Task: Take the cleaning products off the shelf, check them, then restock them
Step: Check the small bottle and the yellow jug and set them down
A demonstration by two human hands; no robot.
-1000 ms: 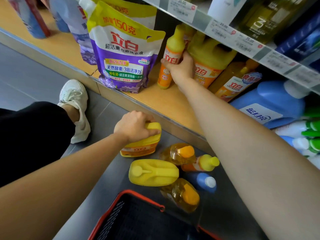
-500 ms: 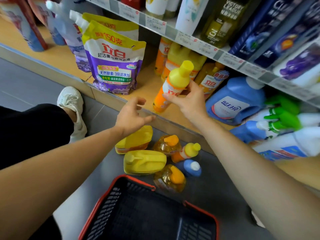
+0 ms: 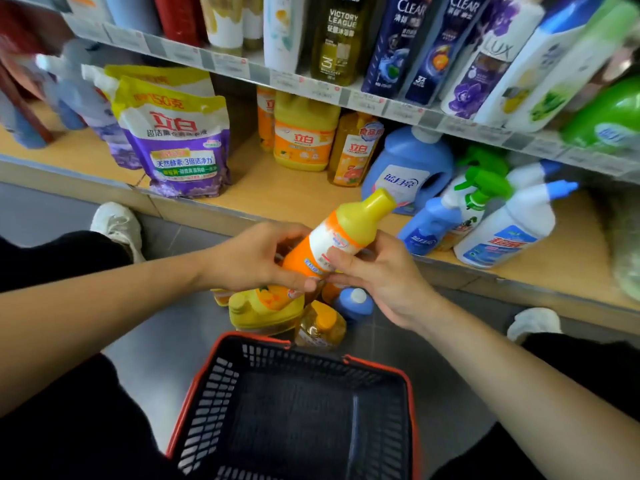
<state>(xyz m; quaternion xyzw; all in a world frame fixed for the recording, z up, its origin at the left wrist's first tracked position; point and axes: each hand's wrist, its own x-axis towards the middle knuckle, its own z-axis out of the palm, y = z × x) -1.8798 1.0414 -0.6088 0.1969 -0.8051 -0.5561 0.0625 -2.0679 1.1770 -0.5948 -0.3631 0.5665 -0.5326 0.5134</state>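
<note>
The person is down low in front of the low shelf (image 3: 277,194). Both hands hold one orange bottle (image 3: 334,242) with a yellow cap. The left hand (image 3: 254,259) grips its bottom end, with the fingers (image 3: 298,281) curled round it. The right hand (image 3: 386,277) grips the middle, with its fingers (image 3: 341,258) wrapped over the white label. The bottle is tipped, and its cap points far and to the right. It is up in the air, just near of the shelf edge and right over some bottles on the floor (image 3: 162,358).

Down there a yellow jug (image 3: 266,313) lies on its side. Just right of it are a clear gold bottle (image 3: 320,329) with an orange cap and a small blue bottle (image 3: 353,302) with a white cap. A black basket (image 3: 214,382) with a red rim sits on the floor, nearer than those bottles.

On the low shelf, a purple bag (image 3: 178,143) stands to the left. In the middle, far back, stands a yellow and orange jug (image 3: 303,142), with a tall orange bottle (image 3: 355,152) beside it. Right of that is a big blue jug (image 3: 410,168), then spray bottles (image 3: 479,199) with green tops and white bottles (image 3: 509,226) with blue tops.

The shelf above (image 3: 311,86) holds tall bottles in a row. A white shoe (image 3: 117,223) shows on the left and another shoe (image 3: 533,322) on the right.
</note>
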